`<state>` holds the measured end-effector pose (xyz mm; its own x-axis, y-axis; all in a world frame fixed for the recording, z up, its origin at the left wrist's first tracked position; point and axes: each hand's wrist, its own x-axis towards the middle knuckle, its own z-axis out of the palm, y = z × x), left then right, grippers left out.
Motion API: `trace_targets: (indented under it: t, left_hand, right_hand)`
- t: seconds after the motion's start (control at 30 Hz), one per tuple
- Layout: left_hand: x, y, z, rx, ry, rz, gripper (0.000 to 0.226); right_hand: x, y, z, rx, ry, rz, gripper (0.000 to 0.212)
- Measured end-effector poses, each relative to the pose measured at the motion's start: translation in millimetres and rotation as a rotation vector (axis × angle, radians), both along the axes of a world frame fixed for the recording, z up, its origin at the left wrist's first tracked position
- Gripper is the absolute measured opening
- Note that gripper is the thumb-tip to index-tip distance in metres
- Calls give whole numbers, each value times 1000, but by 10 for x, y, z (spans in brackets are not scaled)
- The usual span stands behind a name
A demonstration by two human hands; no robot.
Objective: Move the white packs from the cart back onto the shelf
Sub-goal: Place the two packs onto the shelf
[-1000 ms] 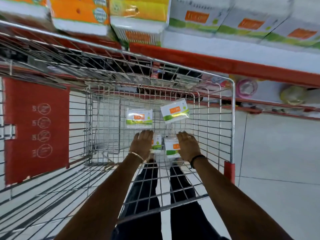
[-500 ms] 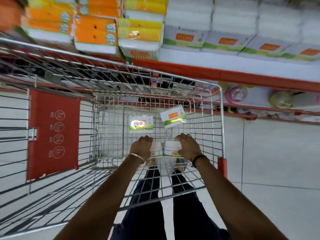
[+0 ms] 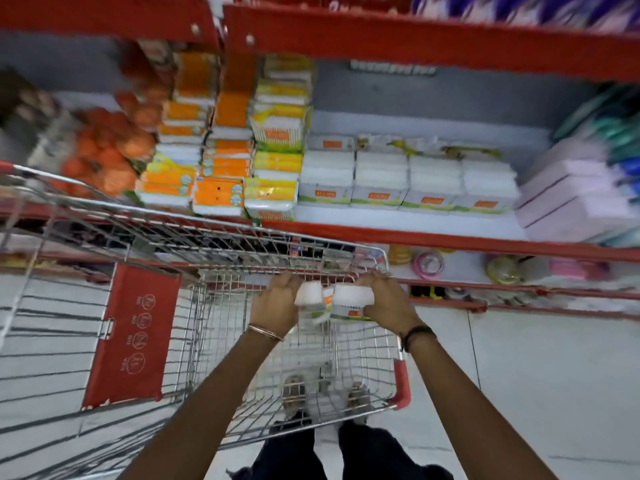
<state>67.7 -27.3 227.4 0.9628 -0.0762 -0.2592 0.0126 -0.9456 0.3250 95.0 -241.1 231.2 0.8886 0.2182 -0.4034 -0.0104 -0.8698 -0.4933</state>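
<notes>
Left hand (image 3: 277,303) and right hand (image 3: 384,299) each grip a white pack (image 3: 351,299) above the cart (image 3: 214,233).

Left hand (image 3: 277,303) and right hand (image 3: 388,299) each grip a white pack (image 3: 353,296) above the cart (image 3: 221,237).

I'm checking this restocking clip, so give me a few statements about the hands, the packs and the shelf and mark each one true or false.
1. Each hand holds a white pack: the left hand one, the right hand another. True.
2. The held packs rest on the cart floor. False: they are raised near the cart's far rim.
3. White packs with orange labels sit on the shelf ahead. True.
4. The shelf edge is blue. False: it is red.
5. The right wrist wears a dark band. True.
</notes>
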Motion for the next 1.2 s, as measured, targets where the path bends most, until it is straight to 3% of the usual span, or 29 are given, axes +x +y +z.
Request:
trace_targets:
  t: [0.27,0.4,0.73,0.93,1.2]
  left_hand:
    - [645,-234,731,-44,-263,-53,56]
    - [954,-354,856,-10,-306,-57,58]
    - [1416,-482,636,70,-289,-81,62]
    - [1532,-478,443,75,-307,-125,49]
    - [1326,-326,345,-112,-567,-189,36]
  right_hand:
    - [588,-305,772,-27,-251,-24,56]
    - [843,-339,844,-58,-329,-69,61]
    - [1337,-195,587,-123,-364,-79,58]
    - [1384,-165,386,-93,-368,-98,58]
    - [1071,-80,362,-48,-598,-69,36]
